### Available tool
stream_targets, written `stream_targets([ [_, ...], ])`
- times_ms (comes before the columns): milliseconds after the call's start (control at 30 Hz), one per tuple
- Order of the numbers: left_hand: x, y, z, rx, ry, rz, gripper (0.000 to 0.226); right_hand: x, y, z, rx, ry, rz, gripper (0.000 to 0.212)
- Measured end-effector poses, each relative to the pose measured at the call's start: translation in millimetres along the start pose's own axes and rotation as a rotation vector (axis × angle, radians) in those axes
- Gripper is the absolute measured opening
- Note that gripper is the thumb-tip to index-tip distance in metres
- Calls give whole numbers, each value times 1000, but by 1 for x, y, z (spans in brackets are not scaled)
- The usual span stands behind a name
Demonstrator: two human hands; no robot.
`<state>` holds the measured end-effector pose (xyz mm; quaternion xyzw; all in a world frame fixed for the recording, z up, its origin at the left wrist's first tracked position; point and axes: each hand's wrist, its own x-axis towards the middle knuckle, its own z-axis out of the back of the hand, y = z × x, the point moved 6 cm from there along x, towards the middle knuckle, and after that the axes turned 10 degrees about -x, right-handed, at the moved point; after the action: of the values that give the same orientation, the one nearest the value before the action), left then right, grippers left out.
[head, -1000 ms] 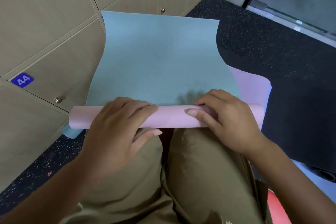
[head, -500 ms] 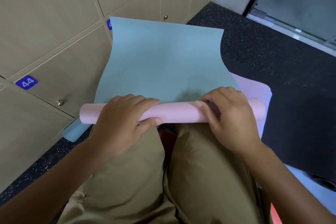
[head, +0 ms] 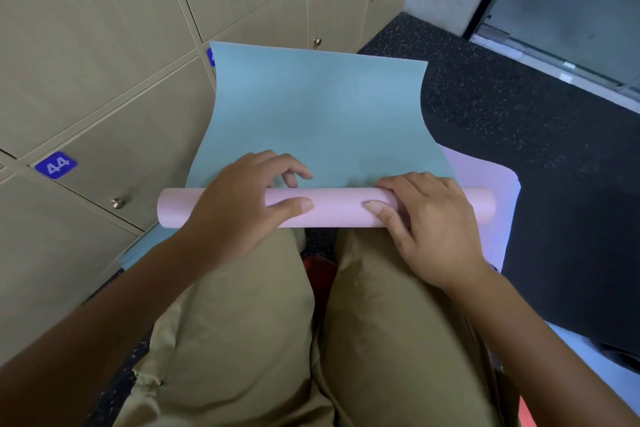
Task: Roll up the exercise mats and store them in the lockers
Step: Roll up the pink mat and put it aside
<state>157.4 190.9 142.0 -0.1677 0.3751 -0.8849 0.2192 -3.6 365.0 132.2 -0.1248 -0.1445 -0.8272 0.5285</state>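
The mat (head: 318, 114) is light blue on the flat side and pink on the rolled part (head: 332, 207), which lies across the person's knees, near the lockers (head: 104, 87). The left hand (head: 239, 208) and the right hand (head: 429, 218) both curl their fingers around the roll.

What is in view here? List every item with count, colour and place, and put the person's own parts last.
mat: one, teal face, pink outside; part-rolled ahead of the knees, flat end reaching the lockers.
second mat: one, lilac; under the first, showing at right.
lockers: several, beige, closed; left and ahead.
number plates: blue, 44 and 42 readable, on locker doors.
floor: dark, speckled.
glass panel: top right.
trousers: khaki, bottom centre.
left hand: grips the pink roll.
right hand: grips the roll.
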Motion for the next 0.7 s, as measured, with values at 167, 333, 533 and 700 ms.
stream_targets([
  [167,-10,-9,-6,170,-154,-63,35,19,-1,-9,-75,153,6,49],
  [333,-15,-7,-17,361,-121,-72,58,31,-5,-16,-87,192,-18,56],
  [533,-2,3,-18,355,-102,-85,56,34,-8,-8,6,57,-4,40],
  [700,15,9,-14,307,-90,-40,59,22,-4,-3,-15,5,37,41],
])
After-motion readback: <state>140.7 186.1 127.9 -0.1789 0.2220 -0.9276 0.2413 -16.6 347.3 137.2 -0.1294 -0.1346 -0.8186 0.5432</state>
